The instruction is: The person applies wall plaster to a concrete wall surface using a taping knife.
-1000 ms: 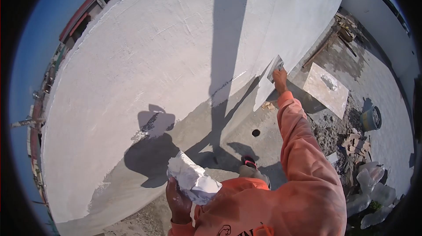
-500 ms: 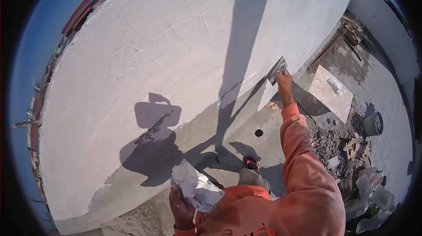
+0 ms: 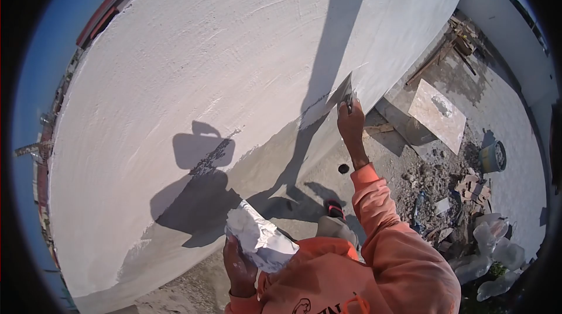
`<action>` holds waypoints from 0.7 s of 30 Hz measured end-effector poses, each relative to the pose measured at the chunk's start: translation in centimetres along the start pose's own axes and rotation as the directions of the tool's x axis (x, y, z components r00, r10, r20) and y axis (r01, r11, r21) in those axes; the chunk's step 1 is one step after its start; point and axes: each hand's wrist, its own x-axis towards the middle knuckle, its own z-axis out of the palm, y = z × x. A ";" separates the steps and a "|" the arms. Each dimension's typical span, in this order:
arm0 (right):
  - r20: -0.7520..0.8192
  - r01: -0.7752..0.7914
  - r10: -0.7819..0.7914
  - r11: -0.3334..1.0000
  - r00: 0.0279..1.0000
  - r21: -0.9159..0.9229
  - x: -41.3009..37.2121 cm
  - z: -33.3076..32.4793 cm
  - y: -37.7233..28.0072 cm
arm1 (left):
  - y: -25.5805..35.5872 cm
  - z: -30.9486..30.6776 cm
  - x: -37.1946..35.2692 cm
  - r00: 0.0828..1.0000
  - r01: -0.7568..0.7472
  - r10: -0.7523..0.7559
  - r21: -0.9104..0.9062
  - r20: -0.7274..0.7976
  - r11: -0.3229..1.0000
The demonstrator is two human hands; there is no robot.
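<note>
My right hand (image 3: 352,119) is closed around the handle of a wide-bladed putty knife (image 3: 342,90). The blade lies against the wall (image 3: 252,62), close to the edge where the white coat meets bare grey cement. At the bottom of the view, my left hand (image 3: 239,266) grips a flat board heaped with white putty (image 3: 257,235) in front of my chest. The board's handle and underside are hidden by the putty and my fingers.
On the right, a board with a putty lump (image 3: 448,109) rests above rubble (image 3: 430,182). Nearby stand a bucket (image 3: 493,157) and plastic bags (image 3: 497,249). A round hole (image 3: 343,169) is in the floor near my sandalled foot (image 3: 335,208). Wood scraps (image 3: 459,45) lie farther off.
My right hand and the putty knife have moved left and slightly down along the wall, and the blade is angled differently. My left hand stays nearly in place with the putty board.
</note>
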 end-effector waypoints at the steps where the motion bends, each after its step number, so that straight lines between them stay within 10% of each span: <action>1: -0.018 0.030 -0.028 0.992 0.999 0.122 -1.3 -0.2 -2.1 | 0.1 -0.5 0.0 1.000 -0.003 0.003 -0.002 0.002 1.000; 12: -0.124 0.448 -0.432 0.880 0.893 0.157 -13.3 4.5 -9.6 | 0.9 -4.5 0.9 0.997 -0.058 0.056 0.049 0.053 0.997; 15: 0.133 0.105 -0.155 0.941 0.979 0.320 -13.3 0.1 -9.1 | 1.4 -3.4 1.0 0.995 -0.059 0.059 -0.006 0.086 0.998; 17: -0.007 0.160 -0.161 0.972 0.987 0.172 -10.4 -2.8 -7.4 | 1.5 -2.5 0.8 0.994 -0.079 0.080 -0.024 0.076 0.997; 20: -0.195 -0.169 0.163 0.985 0.967 -0.017 -0.3 -3.7 0.7 | 0.9 -2.3 0.2 0.994 -0.106 0.107 -0.033 0.030 0.994; 21: -0.344 -0.001 -0.051 0.989 0.938 -0.150 3.1 -3.4 4.1 | 0.7 -2.2 0.3 0.993 -0.118 0.119 -0.033 0.020 0.992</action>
